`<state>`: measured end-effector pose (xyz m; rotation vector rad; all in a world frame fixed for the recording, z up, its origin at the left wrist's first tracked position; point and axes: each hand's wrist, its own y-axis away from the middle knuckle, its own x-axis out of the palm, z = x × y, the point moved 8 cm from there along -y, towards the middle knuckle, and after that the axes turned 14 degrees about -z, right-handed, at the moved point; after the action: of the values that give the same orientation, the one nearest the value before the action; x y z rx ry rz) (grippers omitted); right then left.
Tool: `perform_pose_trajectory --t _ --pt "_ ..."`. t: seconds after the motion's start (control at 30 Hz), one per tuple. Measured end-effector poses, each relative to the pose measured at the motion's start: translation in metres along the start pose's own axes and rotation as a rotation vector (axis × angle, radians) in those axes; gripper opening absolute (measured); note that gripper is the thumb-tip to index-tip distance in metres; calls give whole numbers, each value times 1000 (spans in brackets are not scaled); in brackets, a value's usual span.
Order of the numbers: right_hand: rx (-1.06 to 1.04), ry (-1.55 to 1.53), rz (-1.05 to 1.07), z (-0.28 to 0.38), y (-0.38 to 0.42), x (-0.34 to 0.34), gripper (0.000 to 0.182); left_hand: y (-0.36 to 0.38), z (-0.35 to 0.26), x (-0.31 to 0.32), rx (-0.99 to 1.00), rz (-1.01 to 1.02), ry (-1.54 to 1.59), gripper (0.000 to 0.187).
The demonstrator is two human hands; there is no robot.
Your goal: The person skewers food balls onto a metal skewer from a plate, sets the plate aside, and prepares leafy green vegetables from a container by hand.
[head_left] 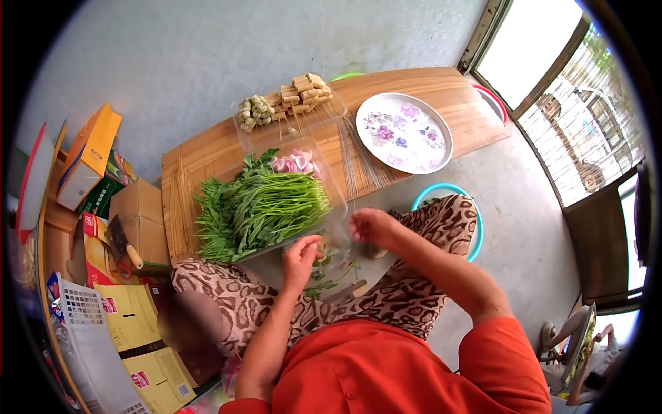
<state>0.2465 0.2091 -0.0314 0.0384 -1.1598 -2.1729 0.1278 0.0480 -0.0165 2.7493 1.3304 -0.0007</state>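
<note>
My left hand (pixel 301 261) is closed, fingertips pinched together at the near edge of the tray of greens, with a bit of green showing beside them. What it holds is too small to make out. Across from it, my right hand (pixel 372 226) is closed too, a faint thin line rising at its fingertips. Leafy green vegetables (pixel 265 207) with long stems fill the clear plastic tray (pixel 336 196), and pink slices (pixel 295 163) lie at their far side. Below my hands are a clear plastic bag (pixel 336 250) and loose green sprigs (pixel 331 283).
Bundles of thin skewers (pixel 364 162) lie on the wooden table (pixel 455 103) beside a floral round tray (pixel 405 133). Skewered food rolls (pixel 303 93) sit behind. A blue-rimmed basin (pixel 478 238) stands right; a cleaver (pixel 124 243) and boxes (pixel 141 214) are left. Another person (pixel 600 359) is at lower right.
</note>
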Motion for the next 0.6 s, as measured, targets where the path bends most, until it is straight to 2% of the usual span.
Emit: perform_pose_trajectory --t 0.03,0.07,0.13,0.17,0.3,0.4,0.47,0.5,0.53,0.57,0.6 --pt "-17 -43 77 -6 22 11 18 -1 -2 2 -88 42 22 26" --pt "-31 -15 90 -10 48 21 18 -2 -8 3 -89 41 25 26" --pt "-106 78 104 -37 68 24 17 2 -6 16 -339 137 325 35" --pt "-151 147 148 -44 86 34 20 5 -10 23 -377 207 418 42" --pt "-115 292 245 -82 107 54 19 13 -33 36 -419 256 519 39" --pt "-228 378 318 -82 106 61 19 13 -32 32 -360 286 583 33" --pt "-592 861 366 -52 115 67 22 18 -44 24 -339 236 516 30" --pt "-620 958 247 -32 107 59 26 19 -49 19 -319 191 451 27" --pt "-720 755 159 -12 95 52 28 20 -50 17 -323 188 448 27" --pt "-566 685 36 12 90 48 32 22 -49 17 -301 217 301 26" --pt "-526 610 12 28 79 45 38 23 -48 18 -278 245 155 25"
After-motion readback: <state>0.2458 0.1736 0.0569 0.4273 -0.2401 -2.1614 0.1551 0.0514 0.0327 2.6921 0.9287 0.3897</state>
